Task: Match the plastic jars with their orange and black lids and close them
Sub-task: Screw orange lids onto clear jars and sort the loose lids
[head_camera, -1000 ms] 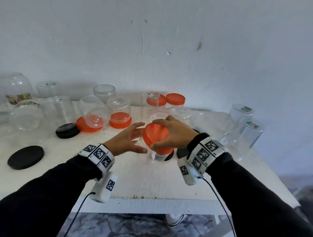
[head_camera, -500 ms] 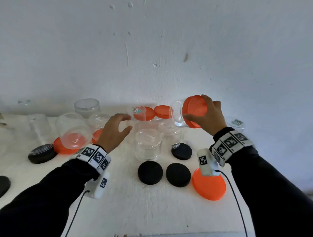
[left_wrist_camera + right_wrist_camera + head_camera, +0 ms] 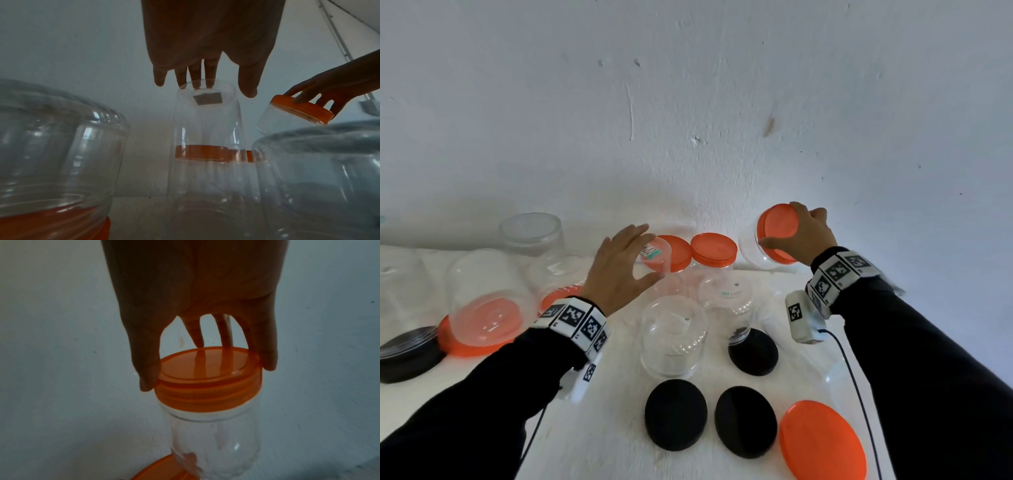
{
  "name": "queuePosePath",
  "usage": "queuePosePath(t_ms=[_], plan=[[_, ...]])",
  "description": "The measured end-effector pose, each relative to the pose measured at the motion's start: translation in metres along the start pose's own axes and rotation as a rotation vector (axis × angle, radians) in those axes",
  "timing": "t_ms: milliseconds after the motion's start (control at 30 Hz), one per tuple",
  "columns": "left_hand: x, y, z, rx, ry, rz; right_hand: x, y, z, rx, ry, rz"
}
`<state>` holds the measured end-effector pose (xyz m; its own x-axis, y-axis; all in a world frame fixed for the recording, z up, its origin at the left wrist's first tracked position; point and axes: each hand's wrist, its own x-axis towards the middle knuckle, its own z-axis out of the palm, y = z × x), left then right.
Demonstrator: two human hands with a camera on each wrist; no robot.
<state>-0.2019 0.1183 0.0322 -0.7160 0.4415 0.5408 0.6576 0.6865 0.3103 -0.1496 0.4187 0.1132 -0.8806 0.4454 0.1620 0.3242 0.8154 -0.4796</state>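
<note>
Head: right hand [image 3: 808, 233] grips lidded jar [image 3: 763, 250].

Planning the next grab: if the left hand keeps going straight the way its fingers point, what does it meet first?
Most likely the tall clear jar with the sticker on its upturned base. The left hand is spread open above it, fingertips at its top edge; contact cannot be told. The closed orange-lidded jars stand behind.

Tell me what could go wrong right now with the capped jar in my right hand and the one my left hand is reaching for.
1. The right hand carries the clear plastic jar only by its orange lid; if loosely threaded, the jar could drop.
2. The left hand spreads over a tall upturned clear jar crowded among others; a nudge could topple neighbours.
3. The large orange lid lies near the table's front edge, beside the right sleeve, which might sweep it off.
</note>
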Motion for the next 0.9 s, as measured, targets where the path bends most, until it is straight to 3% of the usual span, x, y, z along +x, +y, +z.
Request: queuePosePath(t_ms=[167,467,900], plan=[[0.009,-0.011,0.015,-0.039,-0.047,0.003,0.03,-0.001,0.014,-0.125,-0.092,0.048],[0.009,-0.021,0.023,-0.161,0.02,0.088,0.062,-0.015,0.041,-0.305,-0.235,0.023],[0.008,-0.022,0.026,-0.182,0.077,0.086,0.071,-0.049,0.072,-0.311,-0.512,-0.219]])
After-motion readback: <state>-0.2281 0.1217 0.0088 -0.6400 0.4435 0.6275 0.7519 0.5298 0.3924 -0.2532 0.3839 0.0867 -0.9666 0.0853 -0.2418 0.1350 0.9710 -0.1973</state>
